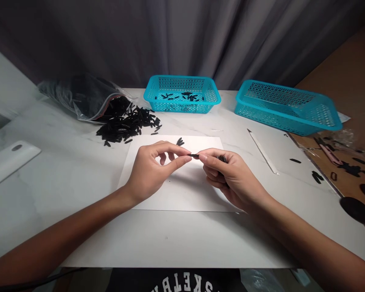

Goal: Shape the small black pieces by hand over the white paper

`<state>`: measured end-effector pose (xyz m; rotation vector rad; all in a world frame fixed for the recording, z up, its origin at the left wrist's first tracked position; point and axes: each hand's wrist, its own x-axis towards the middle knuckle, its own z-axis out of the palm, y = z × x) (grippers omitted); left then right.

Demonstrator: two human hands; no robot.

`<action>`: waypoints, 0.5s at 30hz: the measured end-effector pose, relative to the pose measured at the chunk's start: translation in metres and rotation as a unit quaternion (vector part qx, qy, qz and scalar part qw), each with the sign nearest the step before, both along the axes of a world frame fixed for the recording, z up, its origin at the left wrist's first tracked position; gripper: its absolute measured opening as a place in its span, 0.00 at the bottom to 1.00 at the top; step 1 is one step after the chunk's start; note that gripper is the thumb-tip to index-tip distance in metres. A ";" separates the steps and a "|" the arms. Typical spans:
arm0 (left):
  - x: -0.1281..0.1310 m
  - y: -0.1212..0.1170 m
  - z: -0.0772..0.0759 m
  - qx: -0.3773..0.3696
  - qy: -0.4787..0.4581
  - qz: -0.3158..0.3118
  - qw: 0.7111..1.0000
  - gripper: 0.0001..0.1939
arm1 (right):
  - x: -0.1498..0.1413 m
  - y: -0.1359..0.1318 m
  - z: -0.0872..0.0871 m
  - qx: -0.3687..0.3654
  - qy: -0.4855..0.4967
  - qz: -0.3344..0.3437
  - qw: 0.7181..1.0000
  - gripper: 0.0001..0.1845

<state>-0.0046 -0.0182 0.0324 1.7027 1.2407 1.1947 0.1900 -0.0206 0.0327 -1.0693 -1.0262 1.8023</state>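
Above a white sheet of paper [158,198], my left hand [152,170] pinches one end of a small, thin black piece [194,155] between thumb and fingertips. The thumb and forefinger of my right hand [228,170] grip its other end. More dark pieces [222,158] show inside the curled fingers of my right hand, partly hidden by them. A few elongated black pieces [180,141] lie on the paper just beyond my left hand. What the pieces are made of, I cannot tell.
Black pieces [124,125] spill from a clear zip bag [79,97] at the left. A blue basket [182,108] holding several pieces stands at the back, another blue basket [280,115] to its right. A white pencil-like stick [263,152] and a brown board [328,154] lie at the right.
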 end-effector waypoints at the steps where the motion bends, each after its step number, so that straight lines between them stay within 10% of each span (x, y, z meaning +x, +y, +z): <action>1: 0.000 0.000 0.000 0.000 0.000 0.000 1.000 0.05 | 0.000 0.000 0.000 -0.001 0.000 0.002 1.000 0.11; 15: -0.003 0.004 -0.003 -0.001 0.004 0.000 1.000 0.06 | 0.007 0.014 0.006 0.023 -0.012 -0.003 1.000 0.18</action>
